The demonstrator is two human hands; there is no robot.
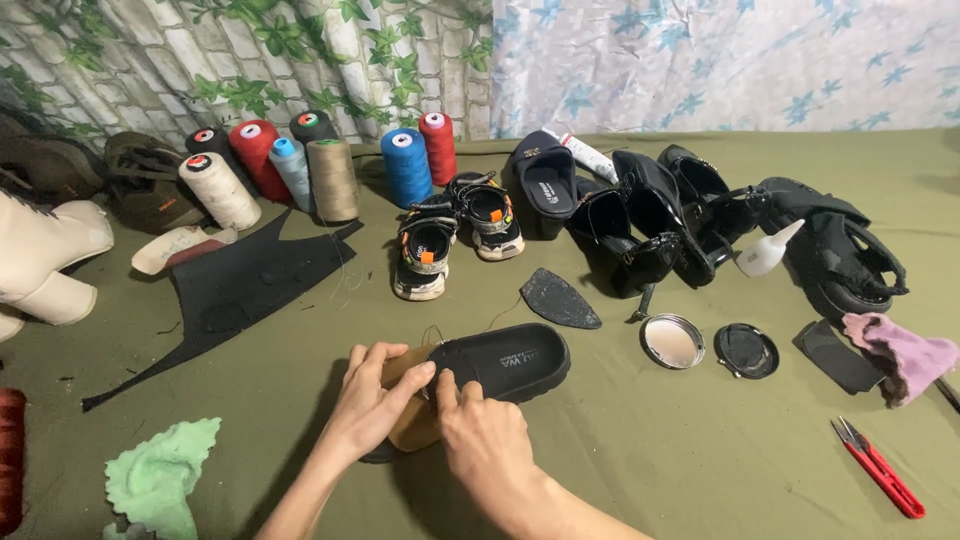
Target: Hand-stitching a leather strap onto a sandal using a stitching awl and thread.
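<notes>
Both hands on black shoe (510,362): left hand (375,400) pinching tan upper pc (412,425), right hand (480,425) fingertips pinched at seam. Risk: thin thread near toe could snag/snap; finger prick if needle there, can't tell.

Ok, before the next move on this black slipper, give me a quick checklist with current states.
1. Left hand on the tan insole piece: ok.
2. Right hand fingers pressing the black rubber slipper at its rim: ok.
3. Slipper resting flat on the olive cloth surface: ok.
4. Thin thread at the slipper's edge, attached or loose: cannot tell.
5. Red thread snips within sight, lying apart to the right: ok.
6. Needle in either hand: cannot tell.
</notes>
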